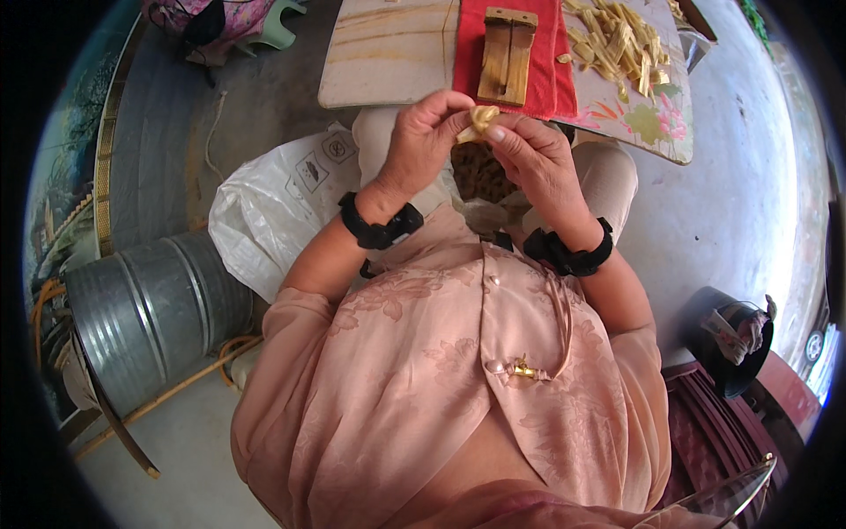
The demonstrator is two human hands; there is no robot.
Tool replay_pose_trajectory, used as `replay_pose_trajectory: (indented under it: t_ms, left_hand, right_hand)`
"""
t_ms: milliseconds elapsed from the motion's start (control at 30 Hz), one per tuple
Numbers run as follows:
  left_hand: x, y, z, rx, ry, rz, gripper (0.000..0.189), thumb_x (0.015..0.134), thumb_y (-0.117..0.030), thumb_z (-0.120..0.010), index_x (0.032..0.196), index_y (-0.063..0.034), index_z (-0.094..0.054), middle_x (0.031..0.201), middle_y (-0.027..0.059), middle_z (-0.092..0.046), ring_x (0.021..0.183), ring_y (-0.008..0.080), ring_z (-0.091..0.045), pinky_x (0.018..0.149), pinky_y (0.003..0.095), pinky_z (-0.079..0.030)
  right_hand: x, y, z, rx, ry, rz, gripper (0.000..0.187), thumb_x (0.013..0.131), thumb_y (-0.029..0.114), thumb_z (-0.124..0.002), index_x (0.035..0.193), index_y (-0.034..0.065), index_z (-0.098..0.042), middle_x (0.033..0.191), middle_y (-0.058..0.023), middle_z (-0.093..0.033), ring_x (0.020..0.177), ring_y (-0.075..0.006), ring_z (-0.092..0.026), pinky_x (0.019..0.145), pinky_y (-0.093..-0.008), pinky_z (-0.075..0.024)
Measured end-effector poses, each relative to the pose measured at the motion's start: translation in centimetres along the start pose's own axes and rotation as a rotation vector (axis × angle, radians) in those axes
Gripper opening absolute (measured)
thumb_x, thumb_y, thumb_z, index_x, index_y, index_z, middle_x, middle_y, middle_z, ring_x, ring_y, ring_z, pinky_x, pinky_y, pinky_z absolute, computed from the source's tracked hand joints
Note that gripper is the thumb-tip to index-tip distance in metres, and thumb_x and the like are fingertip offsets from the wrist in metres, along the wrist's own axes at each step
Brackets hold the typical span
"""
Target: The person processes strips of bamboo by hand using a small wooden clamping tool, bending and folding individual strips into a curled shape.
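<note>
Between my two hands is a small folded piece of pale yellow plant strip, pinched by the fingers and thumbs of both. My left hand grips it from the left side, and my right hand from the right. The piece is held just off the near edge of a low table, above my lap. Right beyond it, a wooden block with a long slot rests on a red cloth. A pile of similar yellow strips lies on the table's right part.
A white woven plastic sack spreads beside my left leg. Below my hands, a container holds many brown pieces, partly hidden. A ribbed metal drum lies at the left, near a bamboo pole. A black bucket stands at the right.
</note>
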State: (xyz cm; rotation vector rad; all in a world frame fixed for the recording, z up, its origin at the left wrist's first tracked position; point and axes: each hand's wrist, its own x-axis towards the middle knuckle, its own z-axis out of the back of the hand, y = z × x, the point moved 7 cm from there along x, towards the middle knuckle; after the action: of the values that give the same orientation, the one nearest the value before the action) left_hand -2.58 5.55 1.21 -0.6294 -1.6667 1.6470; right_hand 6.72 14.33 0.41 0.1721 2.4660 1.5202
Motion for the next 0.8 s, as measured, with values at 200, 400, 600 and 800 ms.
replay_pose_trajectory:
  t_ms: [200, 400, 600, 800]
  left_hand:
    - [-0.6, -0.5, -0.7, -0.054, -0.106, -0.009, 0.008, 0.09, -0.006, -0.057, 0.094, 0.0012, -0.057, 0.081, 0.0033, -0.063, 0.073, 0.0081, -0.06, 0.066, 0.0212, -0.049]
    - [0.4, -2.5, 1.8, 0.141, -0.068, -0.165, 0.009, 0.088, -0.002, -0.058, 0.096, 0.0015, -0.058, 0.082, 0.0032, -0.062, 0.073, 0.0082, -0.059, 0.068, 0.0212, -0.049]
    - [0.0, -5.5, 0.9, 0.838, -0.169, -0.483, 0.029, 0.077, -0.003, -0.066, 0.105, -0.0053, -0.06, 0.09, 0.0062, -0.064, 0.081, 0.0204, -0.062, 0.073, 0.0299, -0.05]
    - [-1.3, -2.1, -2.2, 1.036, 0.15, -0.414, 0.027, 0.077, -0.006, -0.057, 0.103, -0.0082, -0.058, 0.098, 0.0066, -0.059, 0.082, 0.0259, -0.06, 0.075, 0.0348, -0.048]
  right_hand:
    - [0.8, 0.5, 1.3, 0.031, -0.156, 0.085, 0.016, 0.092, 0.019, -0.055, 0.096, 0.0036, -0.058, 0.067, 0.0051, -0.049, 0.06, -0.0017, -0.039, 0.052, -0.0175, -0.031]
    - [0.8, 0.1, 5.2, 0.297, -0.265, -0.058, 0.03, 0.095, 0.038, -0.044, 0.089, 0.0097, -0.052, 0.057, 0.0059, -0.034, 0.048, -0.0038, -0.027, 0.043, -0.0214, -0.0184]
    - [0.8, -0.1, 3.6, 0.091, -0.178, -0.002, 0.014, 0.094, 0.023, -0.051, 0.089, 0.0105, -0.054, 0.062, 0.0086, -0.038, 0.052, -0.0018, -0.032, 0.045, -0.0187, -0.0225]
    - [0.7, -2.6, 0.9, -0.058, -0.041, 0.036, 0.013, 0.093, 0.017, -0.054, 0.085, 0.0063, -0.053, 0.064, 0.0071, -0.041, 0.054, -0.0016, -0.034, 0.047, -0.0183, -0.0255]
